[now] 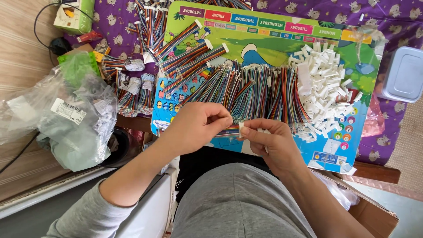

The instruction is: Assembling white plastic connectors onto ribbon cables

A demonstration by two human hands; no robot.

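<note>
The striped ribbon cable lies sideways between both hands — left hand pinches it, right hand pinches its white end.

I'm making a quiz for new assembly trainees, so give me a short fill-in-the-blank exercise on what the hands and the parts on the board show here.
1. The left hand and right hand hold one short ribbon cable ______ them.
2. The heap of small plug housings is ______ in colour.
3. The loose wires lie on a bright ______ board.
4. The grey lidded box sits at the ______ edge of the view.

Missing words: between; white; cartoon; right
</note>
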